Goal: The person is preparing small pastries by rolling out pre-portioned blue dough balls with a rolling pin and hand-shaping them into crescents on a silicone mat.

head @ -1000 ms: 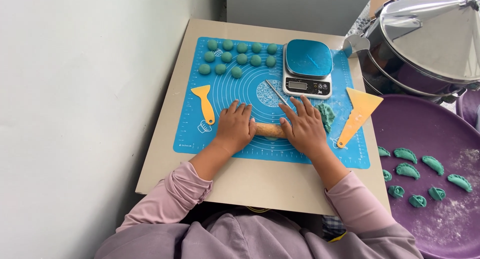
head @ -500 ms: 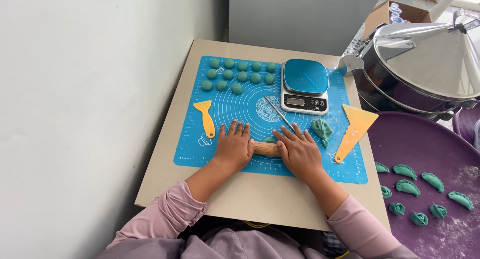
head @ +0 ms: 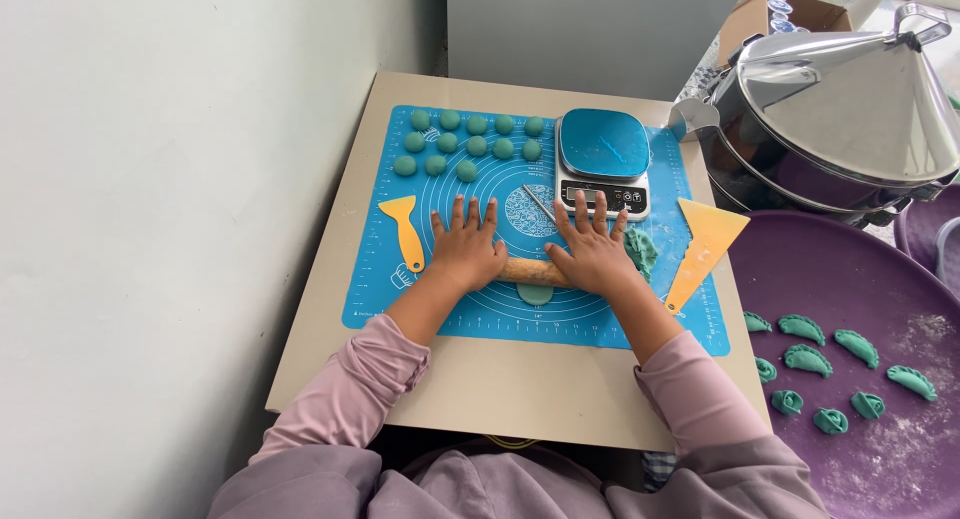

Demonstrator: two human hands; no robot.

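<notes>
**Both palms on the pin, dough disc just near of it**

Head view, the only one I have: my left hand (head: 466,245) and right hand (head: 592,251) lie flat, fingers spread wide, pressing down on a wooden rolling pin (head: 530,271). Neither hand grips anything; the palms simply rest on top. The pin's long axis runs left to right across the blue silicone mat (head: 660,314), with only its middle showing between my hands. A small flattened green dough disc (head: 535,294) peeks out on the near side of the pin, about midway between the two hands, so neither one is clearly closer to it (the pin hides its far edge).

Farther off, at the mat's far left corner, sit rows of green dough balls (head: 465,142). A kitchen scale (head: 603,159) with a blue top stands just beyond my right fingertips. A small yellow scraper (head: 404,231) lies left of my left hand, and a larger yellow scraper (head: 703,247) lies right of my right hand, with a lump of green dough (head: 641,249) between it and that hand. To the right, a purple tray (head: 850,279) holds shaped green dumplings (head: 858,347), and beyond it stands a metal steamer (head: 840,109) with a cone lid.
</notes>
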